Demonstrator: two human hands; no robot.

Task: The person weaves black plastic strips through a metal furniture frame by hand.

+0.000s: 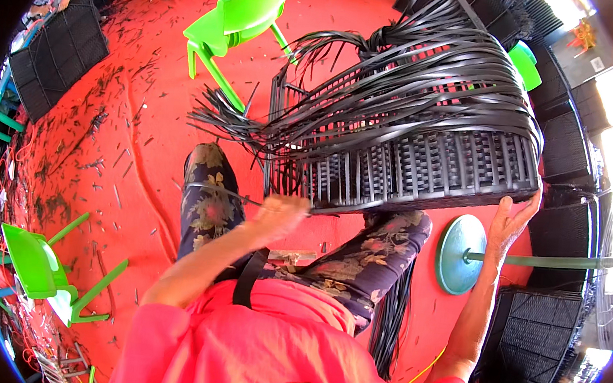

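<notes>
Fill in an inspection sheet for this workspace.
Surface: red floor covering, wrinkled at left.
Job's things: black woven piece above the knees, loose black strips draped across it.
Clutter: dark scraps scattered, mostly at left.
Hands: left hand blurred near the piece's near left corner, grip unclear; right hand touching its near right corner.
Cables: thin yellow cord beside the right arm, kind unclear.
Surroundings: green chairs, round green base with pole, black woven panels.

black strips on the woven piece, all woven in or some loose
Some loose: long black strips drape across the woven piece, ends splayed.
</notes>
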